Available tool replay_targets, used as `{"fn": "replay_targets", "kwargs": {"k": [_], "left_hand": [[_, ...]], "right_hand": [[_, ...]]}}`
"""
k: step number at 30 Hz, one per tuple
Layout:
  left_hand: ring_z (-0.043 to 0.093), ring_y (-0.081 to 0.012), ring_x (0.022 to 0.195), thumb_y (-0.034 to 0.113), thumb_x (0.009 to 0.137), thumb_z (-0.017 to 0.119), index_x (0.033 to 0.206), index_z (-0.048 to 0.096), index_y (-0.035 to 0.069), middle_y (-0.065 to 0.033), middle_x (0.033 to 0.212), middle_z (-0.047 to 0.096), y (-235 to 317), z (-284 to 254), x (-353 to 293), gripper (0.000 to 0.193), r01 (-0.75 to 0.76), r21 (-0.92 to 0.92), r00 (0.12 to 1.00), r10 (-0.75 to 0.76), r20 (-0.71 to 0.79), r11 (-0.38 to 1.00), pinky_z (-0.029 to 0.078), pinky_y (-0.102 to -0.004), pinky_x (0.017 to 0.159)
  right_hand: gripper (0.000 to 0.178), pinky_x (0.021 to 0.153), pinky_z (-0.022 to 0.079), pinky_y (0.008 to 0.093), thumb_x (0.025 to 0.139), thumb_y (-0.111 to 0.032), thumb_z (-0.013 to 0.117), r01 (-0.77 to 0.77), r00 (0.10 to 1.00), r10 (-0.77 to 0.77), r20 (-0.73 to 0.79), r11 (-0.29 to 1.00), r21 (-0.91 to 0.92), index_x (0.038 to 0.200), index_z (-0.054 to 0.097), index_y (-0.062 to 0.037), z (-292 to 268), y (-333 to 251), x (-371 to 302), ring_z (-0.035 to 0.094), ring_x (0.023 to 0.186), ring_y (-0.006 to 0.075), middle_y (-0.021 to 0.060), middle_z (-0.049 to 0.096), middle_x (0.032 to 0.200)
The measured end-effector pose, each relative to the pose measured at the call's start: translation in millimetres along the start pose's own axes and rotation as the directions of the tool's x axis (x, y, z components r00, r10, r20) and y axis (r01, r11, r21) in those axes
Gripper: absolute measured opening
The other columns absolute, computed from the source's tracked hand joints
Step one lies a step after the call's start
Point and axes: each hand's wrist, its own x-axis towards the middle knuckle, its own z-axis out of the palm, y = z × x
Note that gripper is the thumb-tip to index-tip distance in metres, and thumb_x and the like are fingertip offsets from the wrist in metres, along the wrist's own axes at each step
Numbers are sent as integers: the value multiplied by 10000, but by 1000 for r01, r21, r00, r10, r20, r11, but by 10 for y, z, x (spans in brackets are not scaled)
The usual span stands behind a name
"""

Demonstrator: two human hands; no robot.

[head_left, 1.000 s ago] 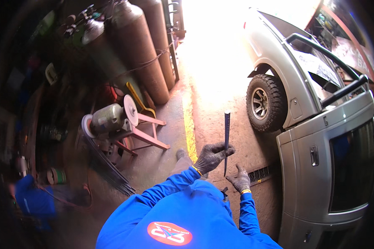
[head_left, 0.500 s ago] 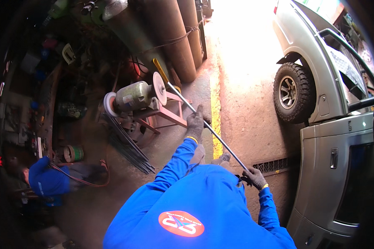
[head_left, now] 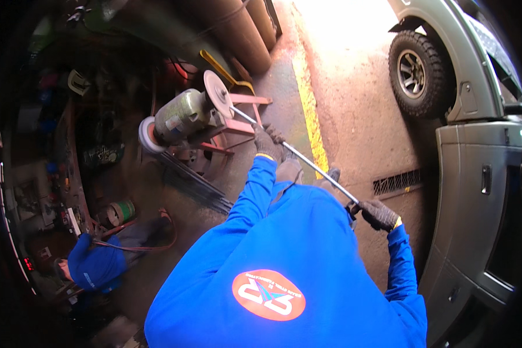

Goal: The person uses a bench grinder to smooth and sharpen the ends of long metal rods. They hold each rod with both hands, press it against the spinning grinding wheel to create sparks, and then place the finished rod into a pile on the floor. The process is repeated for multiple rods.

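Note:
A long thin metal rod (head_left: 316, 168) runs slantwise across my front, from the grinder down to my right side. My left hand (head_left: 268, 142), in a dark glove, is wrapped round the rod near its far end. Farther down, my right hand (head_left: 379, 214), gloved too, grips its near end. The rod's far tip is at the wheel (head_left: 217, 94) of a bench grinder (head_left: 182, 118); whether it touches cannot be made out. A second wheel (head_left: 151, 134) is on the grinder's left side. A reddish metal stand (head_left: 240, 125) carries the grinder.
Several dark metal bars (head_left: 197, 182) lie below the grinder. A yellow-handled tool (head_left: 217, 65) and large brown cylinders (head_left: 232, 35) stand beyond it. On the right is a silver vehicle (head_left: 475, 174), with a floor grate (head_left: 397, 182) beside it. Another person in blue (head_left: 98, 261) is at lower left.
The rod's far end has come down from above the grinder wheel to the wheel itself. Both hands still hold the rod, and my view has shifted and turned.

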Motion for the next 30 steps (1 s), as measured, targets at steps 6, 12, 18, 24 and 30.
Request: {"fn": "replay_targets", "kwargs": {"k": [6,12,18,24,30], "left_hand": [[248,-115,423,674,956,392,859,404,155,36,579,259,63,64,-118,529,51,-40,998,-52,-31,998,231,-274,378],[251,-114,425,666,965,379,865,410,152,35,585,262,94,30,-85,524,66,-80,997,-63,44,995,235,-277,386],[393,-151,449,631,962,446,846,452,136,14,600,410,77,-54,-48,508,11,-49,975,0,221,999,364,-302,421],[618,-284,664,546,941,563,875,582,87,-105,677,607,-9,-23,7,464,33,289,999,-23,-35,957,552,-386,651],[676,-326,735,362,915,604,1003,618,13,-177,881,691,-252,503,51,360,56,670,966,130,-224,740,530,-469,599]], "right_hand": [[420,405,282,255,984,-468,516,22,998,-26,-52,997,-69,1026,712,-98,90,-78,17,352,461,53,-74,404,583],[428,401,281,256,982,-476,519,20,994,-30,-101,995,-96,1058,721,-107,140,-54,8,358,454,52,-67,405,583],[323,395,278,250,975,-352,491,191,982,-187,36,971,-143,1046,705,-121,81,60,65,348,428,64,-61,397,563],[415,376,301,255,999,-427,466,-78,992,63,106,986,149,1003,678,-69,-107,84,38,374,406,91,-18,452,572],[480,386,287,248,986,-493,504,27,999,-27,-28,1000,-9,951,698,-56,-452,373,299,363,440,60,-57,411,587]]}}
